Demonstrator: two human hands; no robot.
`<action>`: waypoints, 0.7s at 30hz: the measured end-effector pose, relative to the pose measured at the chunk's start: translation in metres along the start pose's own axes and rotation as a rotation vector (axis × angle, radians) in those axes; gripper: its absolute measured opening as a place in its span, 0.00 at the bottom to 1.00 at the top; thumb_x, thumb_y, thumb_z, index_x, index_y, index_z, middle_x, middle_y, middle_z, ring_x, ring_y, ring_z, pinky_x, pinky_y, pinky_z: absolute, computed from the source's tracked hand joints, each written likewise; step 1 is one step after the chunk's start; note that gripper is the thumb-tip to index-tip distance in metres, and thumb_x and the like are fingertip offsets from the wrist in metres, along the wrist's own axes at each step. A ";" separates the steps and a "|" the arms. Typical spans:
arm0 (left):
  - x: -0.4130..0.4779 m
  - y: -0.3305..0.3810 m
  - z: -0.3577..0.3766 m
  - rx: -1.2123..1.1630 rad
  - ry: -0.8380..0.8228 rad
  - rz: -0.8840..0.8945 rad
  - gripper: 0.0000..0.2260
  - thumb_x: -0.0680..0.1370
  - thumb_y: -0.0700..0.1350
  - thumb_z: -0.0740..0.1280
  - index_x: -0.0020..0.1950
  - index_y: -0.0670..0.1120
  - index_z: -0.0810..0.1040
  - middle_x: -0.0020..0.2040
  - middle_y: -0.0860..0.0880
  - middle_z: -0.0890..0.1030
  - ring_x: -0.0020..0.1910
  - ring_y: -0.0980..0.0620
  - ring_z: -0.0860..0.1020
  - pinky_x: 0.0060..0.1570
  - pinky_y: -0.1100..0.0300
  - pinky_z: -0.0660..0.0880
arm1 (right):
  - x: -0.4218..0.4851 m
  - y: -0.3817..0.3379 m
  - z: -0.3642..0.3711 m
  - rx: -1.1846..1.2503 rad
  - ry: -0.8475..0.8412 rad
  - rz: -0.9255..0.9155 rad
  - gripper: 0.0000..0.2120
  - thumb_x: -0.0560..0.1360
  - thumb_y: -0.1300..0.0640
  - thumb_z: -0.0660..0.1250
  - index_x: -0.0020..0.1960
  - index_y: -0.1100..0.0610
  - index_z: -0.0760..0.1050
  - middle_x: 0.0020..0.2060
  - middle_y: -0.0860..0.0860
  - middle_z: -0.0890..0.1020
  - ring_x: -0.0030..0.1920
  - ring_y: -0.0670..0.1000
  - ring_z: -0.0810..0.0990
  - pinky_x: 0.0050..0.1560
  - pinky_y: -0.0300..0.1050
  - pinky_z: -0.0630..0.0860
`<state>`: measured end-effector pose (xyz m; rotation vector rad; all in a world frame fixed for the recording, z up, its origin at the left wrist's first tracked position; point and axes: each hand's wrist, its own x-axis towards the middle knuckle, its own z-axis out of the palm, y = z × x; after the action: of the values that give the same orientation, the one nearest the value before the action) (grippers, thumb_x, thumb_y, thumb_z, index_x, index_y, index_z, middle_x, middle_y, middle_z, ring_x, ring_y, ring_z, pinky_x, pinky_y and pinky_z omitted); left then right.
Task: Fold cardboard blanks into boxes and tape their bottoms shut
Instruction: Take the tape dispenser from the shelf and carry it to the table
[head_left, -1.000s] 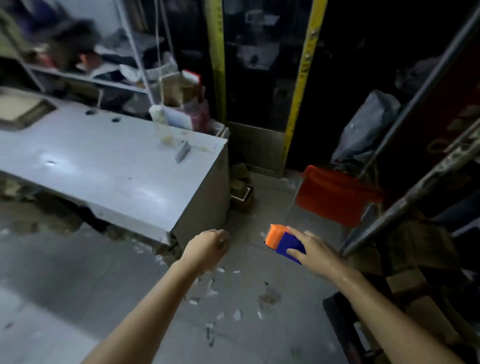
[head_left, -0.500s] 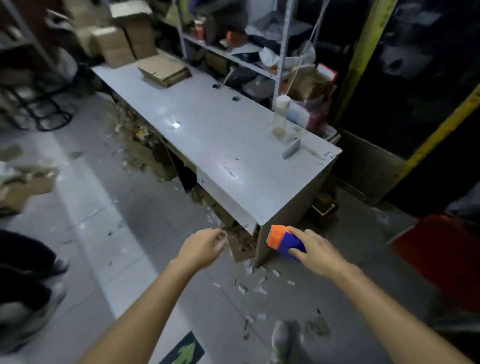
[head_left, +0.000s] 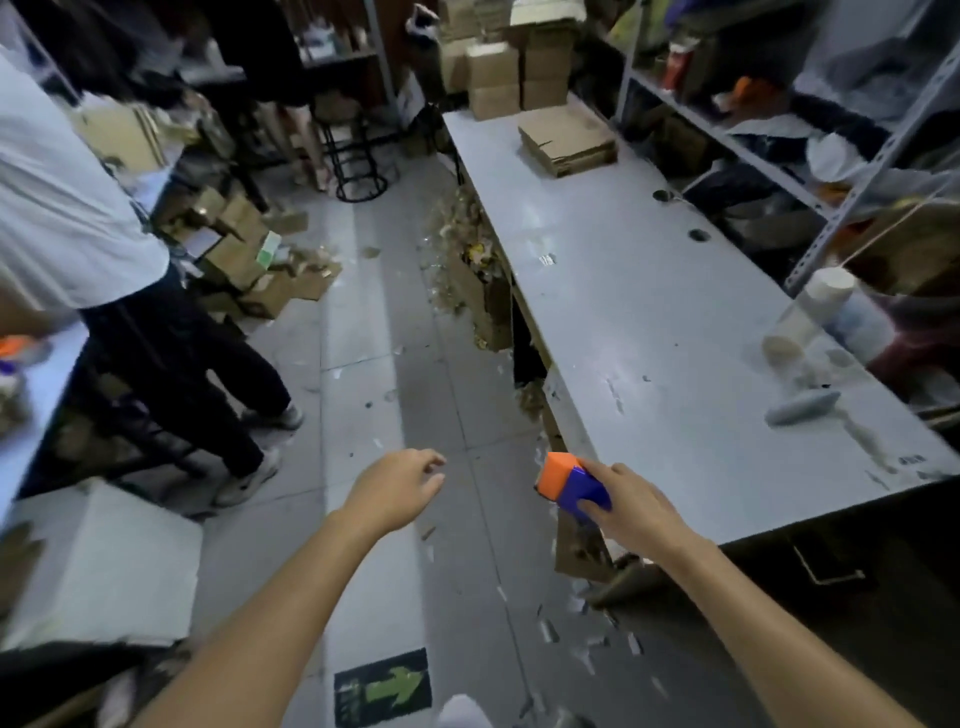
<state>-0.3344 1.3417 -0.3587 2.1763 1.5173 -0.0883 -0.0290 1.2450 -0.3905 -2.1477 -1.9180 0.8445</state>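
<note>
Floor aisle (head_left: 363, 338) beside table (head_left: 649, 322) open, scrap-littered. Right hand (head_left: 634, 512) grips tape dispenser (head_left: 574, 486) at table's near edge; left hand (head_left: 397, 491) loosely curled, empty. Cardboard blanks (head_left: 569, 140) stacked at far end.

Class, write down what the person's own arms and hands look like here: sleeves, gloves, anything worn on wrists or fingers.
Both arms are bare from the frame's lower edge to the wrists; no sleeve shows. The left hand and right hand wear no gloves. No watch, bracelet or ring is visible, though the picture is slightly blurred.
</note>
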 end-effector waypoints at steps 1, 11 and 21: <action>0.005 -0.006 -0.004 -0.010 0.002 -0.022 0.15 0.81 0.52 0.62 0.66 0.52 0.77 0.60 0.52 0.81 0.56 0.50 0.79 0.58 0.54 0.76 | 0.013 -0.004 -0.004 -0.016 -0.002 -0.009 0.28 0.80 0.48 0.66 0.77 0.44 0.59 0.60 0.50 0.76 0.54 0.49 0.77 0.53 0.42 0.75; 0.110 -0.082 -0.056 -0.094 0.027 -0.060 0.15 0.82 0.53 0.61 0.68 0.53 0.75 0.62 0.53 0.80 0.58 0.51 0.78 0.57 0.55 0.75 | 0.159 -0.064 -0.030 -0.098 -0.023 -0.040 0.30 0.80 0.48 0.66 0.79 0.47 0.58 0.65 0.50 0.75 0.59 0.50 0.77 0.57 0.43 0.77; 0.233 -0.156 -0.123 -0.091 -0.013 -0.019 0.16 0.82 0.54 0.60 0.69 0.54 0.75 0.61 0.55 0.80 0.56 0.54 0.78 0.56 0.56 0.76 | 0.288 -0.122 -0.058 -0.088 -0.010 -0.012 0.31 0.80 0.48 0.66 0.79 0.46 0.57 0.62 0.50 0.75 0.55 0.48 0.77 0.54 0.41 0.78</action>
<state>-0.4121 1.6369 -0.3788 2.0862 1.5058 -0.0382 -0.0982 1.5553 -0.3765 -2.1824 -2.0071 0.7840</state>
